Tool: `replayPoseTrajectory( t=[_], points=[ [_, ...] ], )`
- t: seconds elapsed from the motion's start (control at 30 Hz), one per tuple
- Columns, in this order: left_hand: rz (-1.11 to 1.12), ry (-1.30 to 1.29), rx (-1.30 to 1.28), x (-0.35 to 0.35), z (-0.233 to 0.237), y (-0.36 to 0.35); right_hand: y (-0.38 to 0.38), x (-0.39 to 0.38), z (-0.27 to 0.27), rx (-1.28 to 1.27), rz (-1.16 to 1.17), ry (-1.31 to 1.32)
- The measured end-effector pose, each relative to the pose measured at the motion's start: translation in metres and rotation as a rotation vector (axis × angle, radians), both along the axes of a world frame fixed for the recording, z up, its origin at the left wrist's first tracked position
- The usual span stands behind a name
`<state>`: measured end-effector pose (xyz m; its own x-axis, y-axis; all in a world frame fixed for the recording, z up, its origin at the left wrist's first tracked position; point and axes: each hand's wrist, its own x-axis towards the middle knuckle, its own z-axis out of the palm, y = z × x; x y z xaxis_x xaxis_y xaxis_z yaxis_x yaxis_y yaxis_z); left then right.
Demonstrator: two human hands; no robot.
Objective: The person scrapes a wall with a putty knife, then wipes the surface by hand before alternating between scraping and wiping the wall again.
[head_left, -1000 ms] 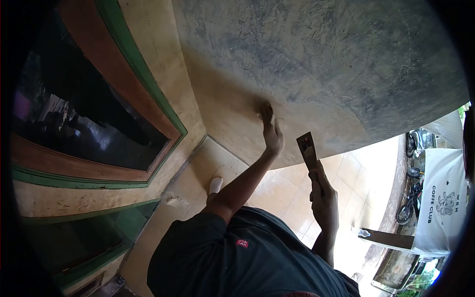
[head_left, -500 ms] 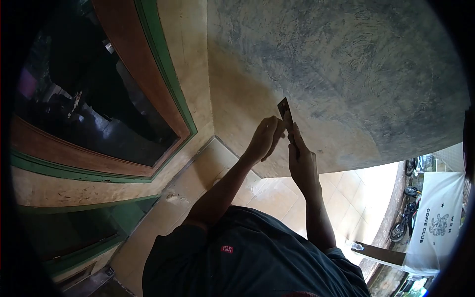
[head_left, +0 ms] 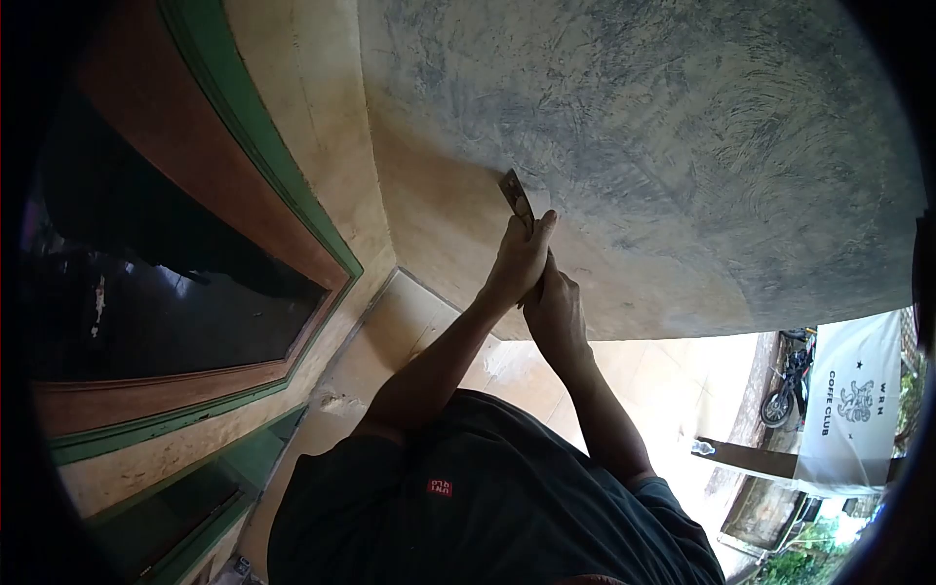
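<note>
A putty knife points up toward the wall, its flat dark blade close to the plaster. My left hand is wrapped around the tool just below the blade, thumb lying upward along it. Lower down, my right hand is closed around the handle end, which is mostly hidden by the fingers. In front of both hands is the wall, rough and grey-blue above and smoother tan lower down.
On the left is a green and brown framed window beside a wall corner. Pale floor tiles lie below. To the right hang a white printed banner and, near it, a parked motorbike; a clear plastic bottle lies by a dark ledge.
The putty knife has shifted left in view. My left hand, beside the blade with fingers loosely bent before, has closed around the tool; my right hand sits lower on it.
</note>
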<state>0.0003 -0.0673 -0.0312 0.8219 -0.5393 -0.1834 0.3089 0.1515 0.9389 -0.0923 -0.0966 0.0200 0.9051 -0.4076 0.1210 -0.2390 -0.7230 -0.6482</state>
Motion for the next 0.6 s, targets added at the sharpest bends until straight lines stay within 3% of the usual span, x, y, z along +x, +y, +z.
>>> replayPoseTrajectory(
  t=[0.17, 0.27, 0.5, 0.6],
  points=[
    [-0.045, -0.122, 0.019, -0.011, 0.013, 0.007, 0.013, -0.018, 0.010, 0.040, -0.043, -0.003],
    [-0.201, -0.097, 0.075, -0.001, 0.005, 0.006, 0.017, -0.012, -0.002, 0.029, -0.108, -0.012],
    [-0.132, -0.115, 0.156, -0.001, 0.019, 0.014, 0.020, -0.009, -0.005, 0.059, -0.116, -0.001],
    [-0.243, -0.140, 0.138, 0.006, 0.009, 0.017, 0.030, -0.009, -0.006, 0.015, -0.162, 0.019]
  ],
)
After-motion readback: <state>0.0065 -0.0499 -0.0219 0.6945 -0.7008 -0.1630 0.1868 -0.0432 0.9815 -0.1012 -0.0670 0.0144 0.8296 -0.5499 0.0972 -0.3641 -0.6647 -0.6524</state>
